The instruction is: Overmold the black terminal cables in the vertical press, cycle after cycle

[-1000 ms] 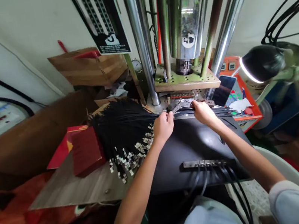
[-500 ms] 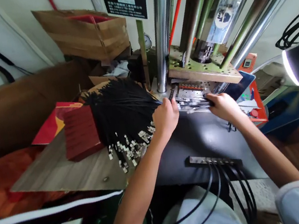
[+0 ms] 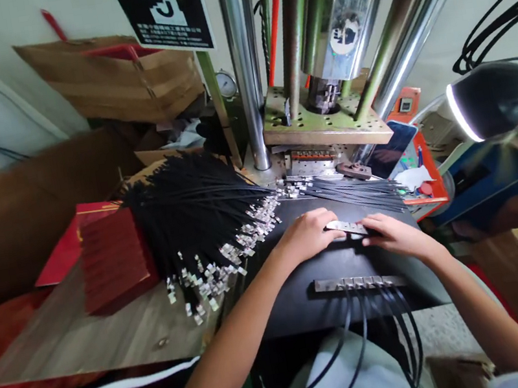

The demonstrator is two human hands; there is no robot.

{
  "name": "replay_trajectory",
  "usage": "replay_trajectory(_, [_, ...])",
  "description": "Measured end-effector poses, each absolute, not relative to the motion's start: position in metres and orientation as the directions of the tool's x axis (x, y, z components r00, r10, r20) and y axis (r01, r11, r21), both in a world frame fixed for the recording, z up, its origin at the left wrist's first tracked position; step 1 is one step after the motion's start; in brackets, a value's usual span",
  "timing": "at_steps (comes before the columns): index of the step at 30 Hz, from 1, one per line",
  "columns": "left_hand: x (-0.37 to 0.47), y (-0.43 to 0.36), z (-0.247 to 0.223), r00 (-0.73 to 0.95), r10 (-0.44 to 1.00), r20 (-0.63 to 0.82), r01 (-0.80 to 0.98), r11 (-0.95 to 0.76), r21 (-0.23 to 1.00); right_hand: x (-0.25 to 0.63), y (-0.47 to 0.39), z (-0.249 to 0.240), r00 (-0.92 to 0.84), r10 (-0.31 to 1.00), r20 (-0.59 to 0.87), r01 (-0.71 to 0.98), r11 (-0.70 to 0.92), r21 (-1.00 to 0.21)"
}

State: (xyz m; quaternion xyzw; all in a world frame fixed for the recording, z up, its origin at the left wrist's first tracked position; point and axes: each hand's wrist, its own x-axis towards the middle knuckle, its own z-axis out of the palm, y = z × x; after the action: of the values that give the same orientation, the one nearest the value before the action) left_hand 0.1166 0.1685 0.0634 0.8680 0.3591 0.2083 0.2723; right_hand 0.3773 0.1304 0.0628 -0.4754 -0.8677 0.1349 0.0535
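My left hand [image 3: 312,233] and my right hand [image 3: 388,234] grip opposite ends of a short, light metal bar [image 3: 347,227], held low over the dark work surface [image 3: 293,287]. Fingers are closed on both sides, and they hide the bar's ends. Nearer my body lies a second metal bar [image 3: 327,285], with several black cables [image 3: 364,321] seated along it and hanging off the front edge. Beyond my hands, a loose bunch of thin black cables [image 3: 357,190] rests before the press, its pale connectors [image 3: 294,186] pointing left.
On the left, a big pile of black cables [image 3: 191,198] with clear-white connectors lies beside a dark red block [image 3: 115,259]. The press plate [image 3: 328,130] stands behind, over a metal die [image 3: 313,160]. At right are a lamp [image 3: 494,97], an orange tray [image 3: 433,176] and a phone [image 3: 394,146].
Both hands have come back from the press edge toward my body and now hold the metal bar between them. A bunch of cables lies before the press. The view has shifted right.
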Motion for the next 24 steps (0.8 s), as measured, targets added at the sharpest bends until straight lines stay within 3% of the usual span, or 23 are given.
replay_trajectory(4, [0.131, 0.165, 0.048, 0.689, 0.724, 0.031, 0.656, -0.641, 0.398, 0.382, 0.173, 0.056, -0.536, 0.844, -0.004, 0.794, 0.502, -0.342])
replay_trajectory(10, [0.120, 0.148, 0.069, 0.682, 0.730, -0.046, 0.723, -0.665, 0.188, 0.382, 0.175, 0.083, -0.466, 0.877, 0.117, 0.799, 0.474, -0.371])
replay_trajectory(12, [0.100, 0.139, 0.081, 0.609, 0.787, -0.095, 0.783, -0.578, 0.231, 0.387, 0.139, 0.087, -0.488, 0.867, 0.100, 0.769, 0.482, -0.420])
replay_trajectory(14, [0.078, 0.127, 0.089, 0.519, 0.811, -0.269, 0.838, -0.421, 0.347, 0.391, 0.095, 0.081, -0.544, 0.839, 0.017, 0.720, 0.477, -0.504])
replay_trajectory(17, [0.065, 0.098, 0.085, 0.489, 0.695, -0.527, 0.844, -0.225, 0.486, 0.392, 0.040, 0.057, -0.569, 0.822, -0.033, 0.708, 0.470, -0.527])
replay_trajectory(19, [0.073, 0.079, 0.072, 0.443, 0.747, -0.496, 0.865, -0.210, 0.456, 0.388, 0.023, 0.040, -0.533, 0.843, 0.077, 0.757, 0.516, -0.402])
replay_trajectory(22, [0.095, 0.072, 0.057, 0.310, 0.914, -0.262, 0.924, -0.224, 0.311, 0.384, 0.041, 0.037, -0.557, 0.789, 0.259, 0.779, 0.605, -0.168])
replay_trajectory(24, [0.112, 0.091, 0.059, 0.236, 0.963, -0.129, 0.950, -0.201, 0.240, 0.388, 0.083, 0.051, -0.574, 0.763, 0.297, 0.783, 0.618, -0.075])
